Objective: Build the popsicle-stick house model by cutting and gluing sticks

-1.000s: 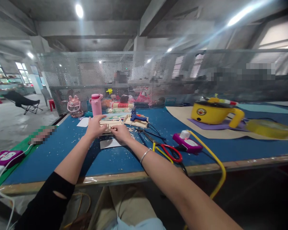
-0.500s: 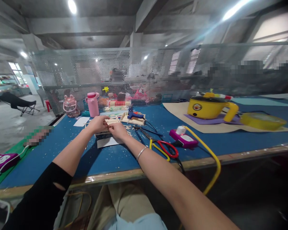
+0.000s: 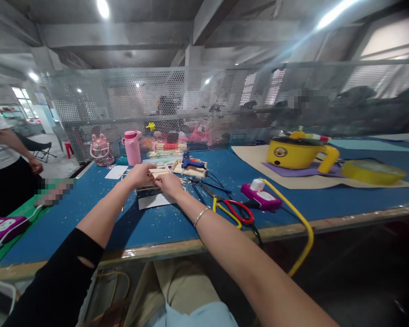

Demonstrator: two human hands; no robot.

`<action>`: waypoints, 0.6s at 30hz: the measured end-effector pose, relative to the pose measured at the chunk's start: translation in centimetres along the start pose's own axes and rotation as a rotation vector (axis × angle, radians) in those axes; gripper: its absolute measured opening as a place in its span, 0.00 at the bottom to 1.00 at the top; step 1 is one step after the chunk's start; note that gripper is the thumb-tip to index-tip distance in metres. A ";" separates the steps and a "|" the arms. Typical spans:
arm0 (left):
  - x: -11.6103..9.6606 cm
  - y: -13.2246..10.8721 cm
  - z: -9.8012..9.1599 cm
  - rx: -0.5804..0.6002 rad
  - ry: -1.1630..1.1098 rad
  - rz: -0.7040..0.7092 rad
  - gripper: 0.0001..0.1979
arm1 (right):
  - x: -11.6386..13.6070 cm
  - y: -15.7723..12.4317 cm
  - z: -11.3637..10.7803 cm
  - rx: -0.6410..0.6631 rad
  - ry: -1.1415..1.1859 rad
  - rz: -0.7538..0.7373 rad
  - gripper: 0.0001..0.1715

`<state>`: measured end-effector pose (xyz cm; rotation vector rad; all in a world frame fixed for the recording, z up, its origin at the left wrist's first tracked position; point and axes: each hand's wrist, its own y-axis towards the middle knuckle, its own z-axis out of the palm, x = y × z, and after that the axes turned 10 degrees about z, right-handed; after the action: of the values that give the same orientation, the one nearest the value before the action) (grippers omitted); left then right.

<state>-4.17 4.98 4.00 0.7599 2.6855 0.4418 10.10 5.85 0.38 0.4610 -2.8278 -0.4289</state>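
My left hand and my right hand meet over the blue table, fingers bent and closed on a small piece made of pale wooden sticks. The fingertips cover part of it. A white paper sheet lies under and in front of it. Just behind my right hand, a blue glue gun rests on a shallow wooden stick frame. Loose thin sticks are scattered about my hands. Red-handled scissors and a yellow-handled tool lie to the right.
A pink bottle and a clear pink jug stand at the back left. A purple power strip with a yellow cable and a yellow pot are to the right. A perforated metal screen runs behind. A person stands at left.
A person has come into view at the left edge. My two hands stay almost where they were, still on the stick piece.
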 end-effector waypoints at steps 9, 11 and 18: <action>0.3 0.2 0.2 -0.011 -0.004 0.013 0.23 | 0.0 -1.0 -0.6 -0.012 -0.007 0.030 0.22; 0.4 0.2 0.3 -0.017 -0.005 0.016 0.23 | 0.0 -1.2 -0.8 0.001 0.001 0.048 0.22; 1.4 0.4 1.0 -0.035 -0.009 0.032 0.22 | -0.3 -1.3 -0.6 -0.022 0.111 0.019 0.21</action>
<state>-4.72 6.27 2.96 0.7943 2.6534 0.4911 10.93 4.66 0.50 0.4395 -2.7162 -0.4166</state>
